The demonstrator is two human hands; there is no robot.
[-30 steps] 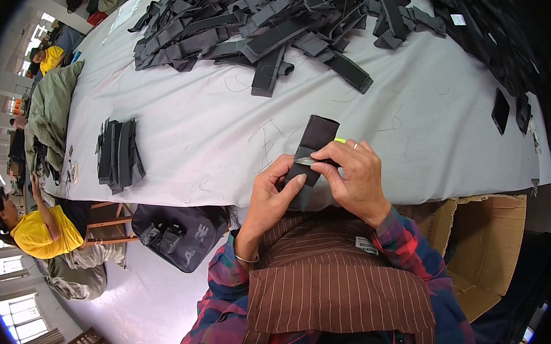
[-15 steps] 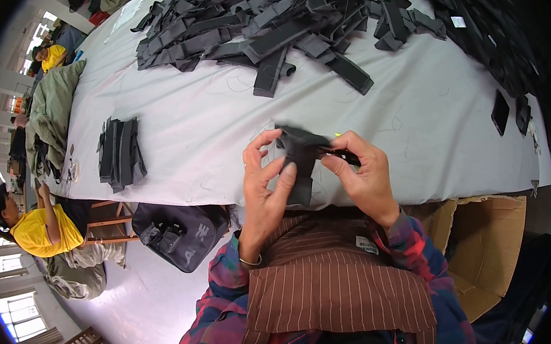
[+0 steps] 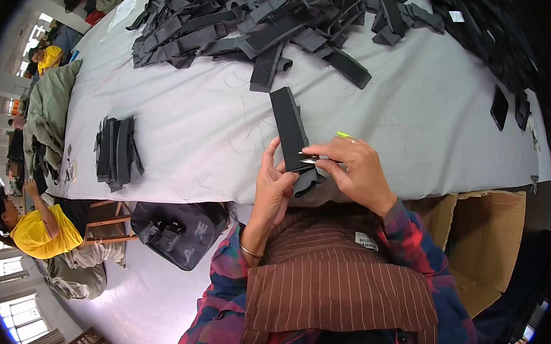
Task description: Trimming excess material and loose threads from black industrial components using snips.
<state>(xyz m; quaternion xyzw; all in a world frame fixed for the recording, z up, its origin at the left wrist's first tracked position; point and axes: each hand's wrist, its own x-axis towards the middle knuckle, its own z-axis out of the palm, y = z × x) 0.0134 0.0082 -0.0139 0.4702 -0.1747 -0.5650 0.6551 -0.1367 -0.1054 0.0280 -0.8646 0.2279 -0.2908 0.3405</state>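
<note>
1. The left hand point(image 3: 274, 191) was closed on the lower part of a dark strip point(image 3: 287, 118), thumb on top and fingers along its left side, a pinch that probably served to keep the piece steady
2. The strip slanted away over the worktop point(image 3: 196, 114), long end outward and near end bunched beside the thumb, perhaps so that its right edge faced the other hand; whether the far end touched the surface could not be told
3. The right hand point(image 3: 356, 169) was gripping small snips point(image 3: 310, 161), their pointed tips turned left and slightly parted by the strip's right edge, seemingly held short for fine control; whether the tips touched the fabric was unclear
4. A large loose heap point(image 3: 235, 30) of similar strips lay at the far side, perhaps put there to leave room in front of the hands
5. A smaller, neater stack point(image 3: 116, 153) sat near the front edge, left of the hands and well apart from the heap, likely so that the two groups would not mix
6. A cardboard box point(image 3: 502, 235) stood open at the right, beside the worktop's front edge, apparently placed within easy reach of the right hand
</note>
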